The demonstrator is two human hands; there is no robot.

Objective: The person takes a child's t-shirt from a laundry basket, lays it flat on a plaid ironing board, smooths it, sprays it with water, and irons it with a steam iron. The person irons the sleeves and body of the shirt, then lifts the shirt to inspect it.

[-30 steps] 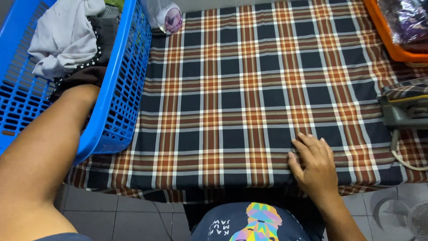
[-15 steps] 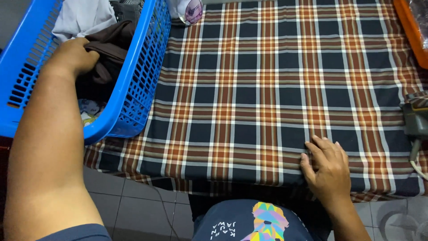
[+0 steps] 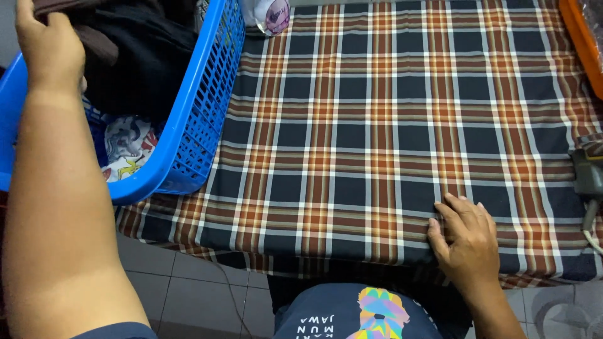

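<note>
l hand [image 3: 50,47] clamped on dark garment [image 3: 135,44] in blue basket [image 3: 201,119]; r hand [image 3: 465,235] flat, open on plaid cloth [image 3: 377,125]

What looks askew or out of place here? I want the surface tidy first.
The blue basket overhangs the near edge of the plaid cloth, its corner past the edge. Left hand grips dark clothing inside; right hand rests flat.

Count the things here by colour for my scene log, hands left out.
Blue: 1, the basket
Orange: 1, the bin at the far right edge
Plaid brown and navy: 1, the cloth
Dark: 1, the garment under the left hand
Total: 4
</note>
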